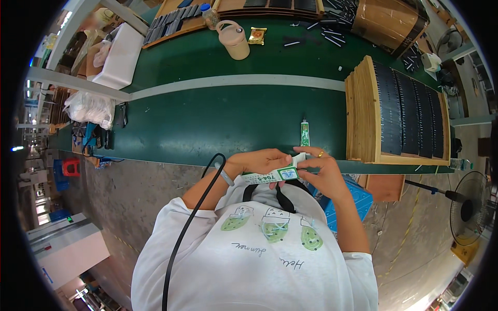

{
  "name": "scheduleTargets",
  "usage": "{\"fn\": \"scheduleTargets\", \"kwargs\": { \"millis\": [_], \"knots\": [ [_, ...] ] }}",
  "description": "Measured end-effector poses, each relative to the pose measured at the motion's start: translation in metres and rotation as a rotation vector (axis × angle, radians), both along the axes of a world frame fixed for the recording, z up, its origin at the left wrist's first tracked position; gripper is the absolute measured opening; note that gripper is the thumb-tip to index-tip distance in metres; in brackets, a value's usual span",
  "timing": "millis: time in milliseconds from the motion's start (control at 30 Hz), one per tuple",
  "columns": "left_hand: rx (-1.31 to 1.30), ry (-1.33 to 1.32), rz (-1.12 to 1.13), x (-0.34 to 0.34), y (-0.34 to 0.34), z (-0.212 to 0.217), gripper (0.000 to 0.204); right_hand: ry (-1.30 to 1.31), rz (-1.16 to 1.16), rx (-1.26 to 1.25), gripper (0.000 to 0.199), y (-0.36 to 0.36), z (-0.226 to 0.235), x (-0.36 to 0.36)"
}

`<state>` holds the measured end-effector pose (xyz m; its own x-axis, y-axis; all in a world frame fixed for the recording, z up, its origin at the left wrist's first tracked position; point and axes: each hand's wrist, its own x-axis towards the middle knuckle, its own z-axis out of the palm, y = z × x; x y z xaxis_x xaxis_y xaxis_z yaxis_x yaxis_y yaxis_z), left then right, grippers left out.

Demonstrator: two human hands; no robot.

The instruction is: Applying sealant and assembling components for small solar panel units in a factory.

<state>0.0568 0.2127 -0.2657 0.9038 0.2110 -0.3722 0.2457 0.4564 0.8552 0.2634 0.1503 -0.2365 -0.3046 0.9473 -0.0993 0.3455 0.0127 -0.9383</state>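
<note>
Close to my body, just off the table's front edge, I hold a slim white and green carton [264, 176] in both hands. My left hand [262, 160] is closed around its length, with the thumb along the upper side. The fingers of my right hand [324, 170] grip the carton's right end, where a white flap [299, 158] stands up. What is inside the carton is hidden. A green and white squeeze tube [304, 135] with a narrow dark tip lies on the green table [223, 122], just beyond my right hand.
At the right, stacked wooden trays [360, 114] hold rows of black parts. Farther back are a beige lidded cup [234, 42], a small gold packet [257, 36], loose black pieces and a cardboard box [389, 23]. A pale rail [233, 81] crosses the table. A black cable [189, 217] passes my left arm.
</note>
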Motion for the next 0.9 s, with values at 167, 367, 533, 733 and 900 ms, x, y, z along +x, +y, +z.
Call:
{"fn": "scheduleTargets", "kwargs": {
  "millis": [167,367,533,733,900],
  "knots": [
    [0.108,0.096,0.111,-0.003,0.014,-0.032,0.051,0.237,-0.144,-0.119,0.013,0.016,-0.021,-0.001],
    [0.137,-0.243,0.138,-0.006,0.037,-0.031,0.043,0.204,-0.225,0.098,0.013,0.031,-0.001,0.008],
    [-0.034,-0.051,0.192,-0.002,0.043,-0.041,0.05,0.617,-0.546,-0.12,0.009,0.045,-0.02,0.015],
    [-0.665,0.385,0.438,-0.018,0.034,-0.068,0.055,1.008,-0.891,-0.069,0.014,0.068,-0.111,0.025],
    [-1.075,0.114,0.844,-0.029,0.047,-0.115,0.053,0.932,-1.148,-0.092,0.018,0.071,-0.125,0.029]
  ]
}}
